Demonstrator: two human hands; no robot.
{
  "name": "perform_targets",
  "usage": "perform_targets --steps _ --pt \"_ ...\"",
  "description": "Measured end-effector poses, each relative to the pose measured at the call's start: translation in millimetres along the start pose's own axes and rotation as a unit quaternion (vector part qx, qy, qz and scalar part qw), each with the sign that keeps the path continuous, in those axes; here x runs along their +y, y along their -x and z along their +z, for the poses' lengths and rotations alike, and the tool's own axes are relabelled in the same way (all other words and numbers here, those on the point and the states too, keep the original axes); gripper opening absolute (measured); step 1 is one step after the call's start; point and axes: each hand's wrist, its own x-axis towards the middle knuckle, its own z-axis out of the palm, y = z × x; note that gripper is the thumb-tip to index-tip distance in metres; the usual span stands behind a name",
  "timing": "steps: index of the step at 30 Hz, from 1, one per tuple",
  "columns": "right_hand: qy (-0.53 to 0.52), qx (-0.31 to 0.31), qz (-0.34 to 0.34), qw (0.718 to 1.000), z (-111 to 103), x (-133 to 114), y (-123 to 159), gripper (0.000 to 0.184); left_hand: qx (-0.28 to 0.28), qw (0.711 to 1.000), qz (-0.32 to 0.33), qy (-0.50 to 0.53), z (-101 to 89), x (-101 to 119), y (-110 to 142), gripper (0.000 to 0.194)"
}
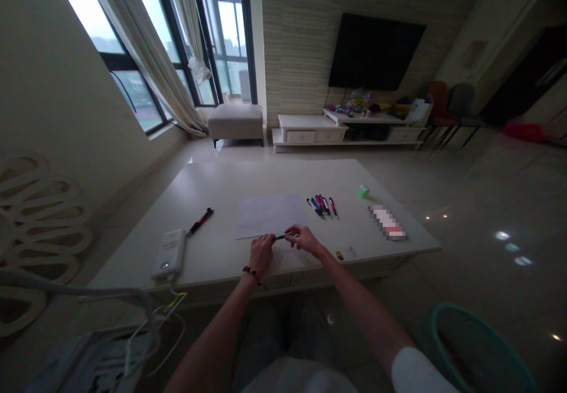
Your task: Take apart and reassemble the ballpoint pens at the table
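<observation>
forearms [212, 334] up front, over the table's [212, 183] near edge | left hand [261, 252]: fingers closed on one end of a slim greenish pen [280, 237] | right hand [305, 240]: pinching the other end | pen's right by the paper's [268, 213] near edge, fwiw | pen bunch [322, 205] off the paper's right edge | white box [172, 252] at the near left corner

White table [212, 186], black television [376, 53], mint-green box [364, 191], teal basket [481, 346], pale striped wall [301, 44].
</observation>
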Motion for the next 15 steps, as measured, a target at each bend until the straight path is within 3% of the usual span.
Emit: perform_targets --steps 15 --pt "0.011 -0.025 0.024 0.999 0 12 -2 0.028 -0.015 0.999 0.024 -0.016 6.8 -5 3 0.018"
